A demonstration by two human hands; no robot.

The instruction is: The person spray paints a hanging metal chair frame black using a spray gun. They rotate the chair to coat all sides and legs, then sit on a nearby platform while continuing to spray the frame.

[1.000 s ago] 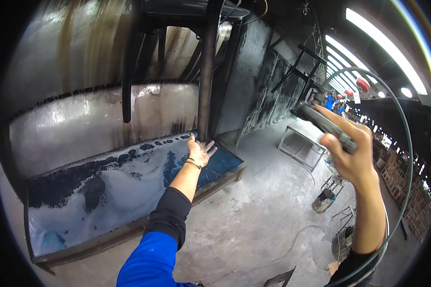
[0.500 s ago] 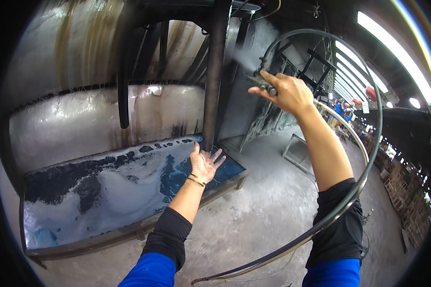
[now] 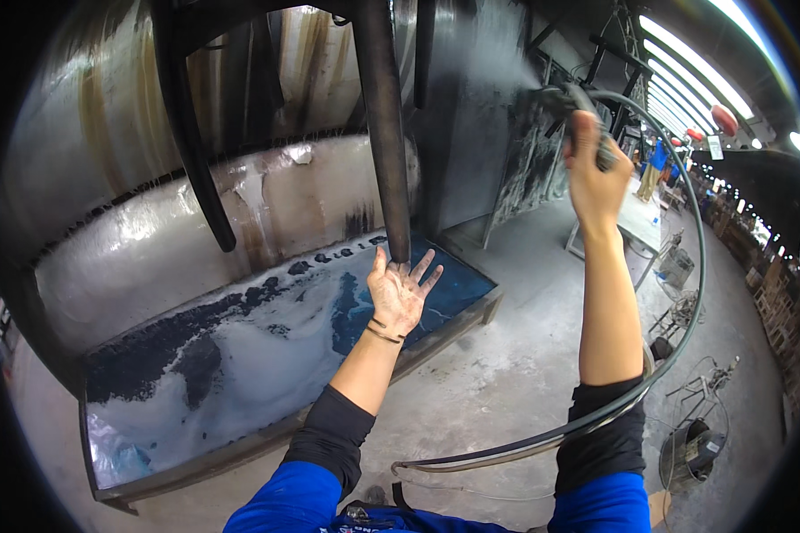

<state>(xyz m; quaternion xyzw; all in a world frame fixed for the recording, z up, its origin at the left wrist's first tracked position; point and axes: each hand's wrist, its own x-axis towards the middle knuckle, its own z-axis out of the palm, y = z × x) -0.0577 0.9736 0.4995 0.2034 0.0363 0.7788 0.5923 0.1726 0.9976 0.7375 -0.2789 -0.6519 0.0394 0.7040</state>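
We stand in a spray booth with our left hand (image 3: 402, 293) open, fingers spread, palm up at the foot of a dark chair leg (image 3: 384, 133) that hangs from twelve o'clock, the fingertips touching or just short of its tip; we cannot tell which. Our right hand (image 3: 591, 173) is raised toward one o'clock and clenched around a spray gun (image 3: 571, 99), its nozzle turned toward the hanging legs, with a faint mist in the air beside it. A grey hose (image 3: 684, 293) arcs from the gun down past three o'clock and sweeps back under our right forearm. As we judge it, the coating is well under way: the round, tapered legs, including a second curved leg (image 3: 191, 151) at eleven o'clock, look evenly dark and satin-smooth, though how much of the frame above remains to be covered is out of view. Below, at eight o'clock, a shallow trough (image 3: 240, 355) holds blue-black water crusted with pale foam, and the curved back wall (image 3: 196, 222) behind it runs wet, streaked rust-brown. The concrete floor (image 3: 507, 382) is dusted grey.
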